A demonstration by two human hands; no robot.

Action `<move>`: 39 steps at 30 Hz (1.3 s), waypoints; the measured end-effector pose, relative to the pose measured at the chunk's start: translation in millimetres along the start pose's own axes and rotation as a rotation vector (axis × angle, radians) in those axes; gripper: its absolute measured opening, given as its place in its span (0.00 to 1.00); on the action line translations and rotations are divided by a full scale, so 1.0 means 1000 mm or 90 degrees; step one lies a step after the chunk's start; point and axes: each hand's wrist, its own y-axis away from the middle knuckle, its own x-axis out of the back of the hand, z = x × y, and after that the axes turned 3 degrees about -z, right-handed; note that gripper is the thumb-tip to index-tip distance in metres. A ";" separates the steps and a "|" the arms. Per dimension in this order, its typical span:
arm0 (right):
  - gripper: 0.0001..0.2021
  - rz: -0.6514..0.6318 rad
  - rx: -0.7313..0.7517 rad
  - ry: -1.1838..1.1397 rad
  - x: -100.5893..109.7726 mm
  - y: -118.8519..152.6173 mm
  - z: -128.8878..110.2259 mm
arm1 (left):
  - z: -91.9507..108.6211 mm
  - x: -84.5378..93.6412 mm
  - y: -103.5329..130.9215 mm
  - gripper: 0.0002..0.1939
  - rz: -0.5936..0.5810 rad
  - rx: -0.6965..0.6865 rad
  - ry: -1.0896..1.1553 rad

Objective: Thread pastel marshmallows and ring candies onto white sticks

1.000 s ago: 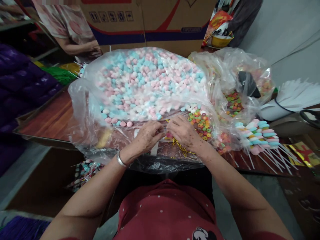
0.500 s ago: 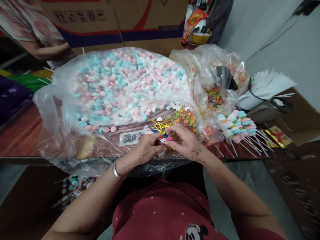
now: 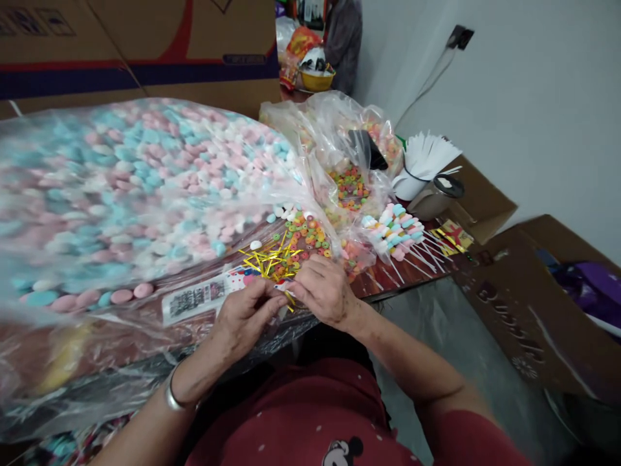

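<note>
My left hand (image 3: 246, 317) and my right hand (image 3: 326, 291) meet at the table's front edge, both with fingers pinched. Between their fingertips is a small printed piece (image 3: 281, 285) in white, red and blue, mostly hidden by the fingers, so its kind is unclear. Gold twist ties (image 3: 269, 262) lie scattered just beyond my hands. Fruit-coloured ring candies (image 3: 310, 234) are heaped behind my right hand. A white candy (image 3: 255, 245) sits near the ties. To the left, a big clear bag (image 3: 160, 175) is full of pink, blue and white candies.
Candy skewers on white sticks (image 3: 395, 230) lie at the right. Behind them stand a white mug of sticks (image 3: 407, 186) and a lidded cup (image 3: 431, 197). A large carton (image 3: 204, 84) blocks the back; another box (image 3: 514, 310) is at the right.
The view has swung to the right, bringing more wall and a box with purple contents into sight. My hands stay together on the printed piece; my right hand's fingers have closed in and turned downward.
</note>
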 end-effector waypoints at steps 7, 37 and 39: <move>0.14 -0.055 -0.082 -0.174 0.008 0.014 0.002 | -0.007 -0.002 -0.005 0.13 -0.012 -0.127 -0.051; 0.14 -0.081 -0.286 0.575 0.115 0.101 0.120 | -0.041 0.000 0.011 0.11 0.085 -0.102 0.013; 0.13 0.001 -0.284 0.526 0.122 0.097 0.111 | -0.041 0.003 0.012 0.10 0.086 -0.134 0.043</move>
